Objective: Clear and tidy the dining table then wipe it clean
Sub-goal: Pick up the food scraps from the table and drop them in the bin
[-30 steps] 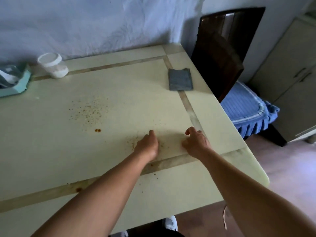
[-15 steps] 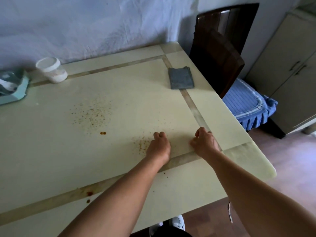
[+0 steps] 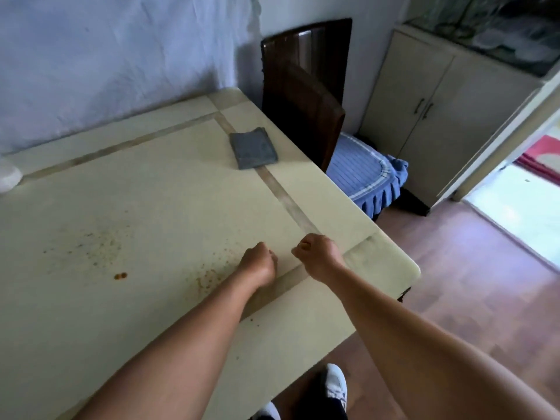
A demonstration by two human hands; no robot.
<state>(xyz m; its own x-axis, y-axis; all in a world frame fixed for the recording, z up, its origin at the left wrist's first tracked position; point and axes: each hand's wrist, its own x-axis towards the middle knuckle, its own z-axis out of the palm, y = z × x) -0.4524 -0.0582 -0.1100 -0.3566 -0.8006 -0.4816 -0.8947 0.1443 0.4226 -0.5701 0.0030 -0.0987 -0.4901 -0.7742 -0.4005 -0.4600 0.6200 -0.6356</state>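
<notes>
The pale yellow-green dining counter with tan inlaid stripes point(image 3: 169, 189) is almost bare, so the clearing looks largely done and the wiping not yet begun. The left hand point(image 3: 257, 266) rests near the front right corner with its fingers curled under into a loose fist, holding nothing that can be seen. The right hand point(image 3: 318, 256) sits just beside it, also curled; a small orange-brown speck shows at its fingertips point(image 3: 304, 245), perhaps a crumb pinched there, though it is too small to be sure. Scattered brown crumbs point(image 3: 209, 275) lie just left of the left hand, a fainter dusting spreads further left, and a small orange-brown blob point(image 3: 120, 276) sits apart from both. The folded grey cloth point(image 3: 253, 151) lies flat near the far right edge, across one tan stripe, well apart from both hands and beside the dark brown wooden chair back point(image 3: 303, 95). That cloth is likely light, soft and limp: it should be taken by pinching a folded edge or gathered from above with the whole palm, since it will sag and unfold if lifted by one corner. The counter surface looks smooth and hard, so dry crumbs should slide easily, while the blob may need firmer pressure. A white rounded container point(image 3: 7, 178) is only partly in view at the left edge.
</notes>
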